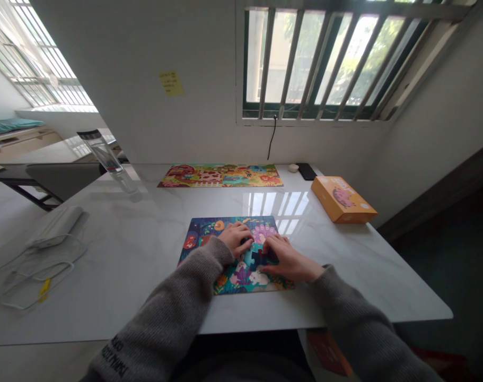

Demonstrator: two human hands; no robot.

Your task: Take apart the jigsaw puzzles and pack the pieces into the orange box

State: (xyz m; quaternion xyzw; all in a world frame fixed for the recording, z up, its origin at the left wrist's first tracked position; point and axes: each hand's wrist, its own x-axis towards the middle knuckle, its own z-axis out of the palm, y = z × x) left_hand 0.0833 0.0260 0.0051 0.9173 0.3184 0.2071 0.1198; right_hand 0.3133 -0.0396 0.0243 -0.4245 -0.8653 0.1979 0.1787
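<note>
A colourful jigsaw puzzle (199, 233) lies on the marble table (146, 212), right in front of me. My left hand (235, 239) and my right hand (287, 260) rest on it from either side, with their fingertips meeting near the middle. Dark blue pieces (261, 258) lie under my right fingers. My fingers hide whether either hand pinches a piece. Farther back lies a second colourful puzzle of farm animals (220, 176).
An orange box (342, 199) lies at the right of the table. A black phone (307, 171) and a small white object (293, 167) sit at the back. A clear bottle (106, 156) stands at the back left, and a white cable and pouch (46, 254) lie at the left.
</note>
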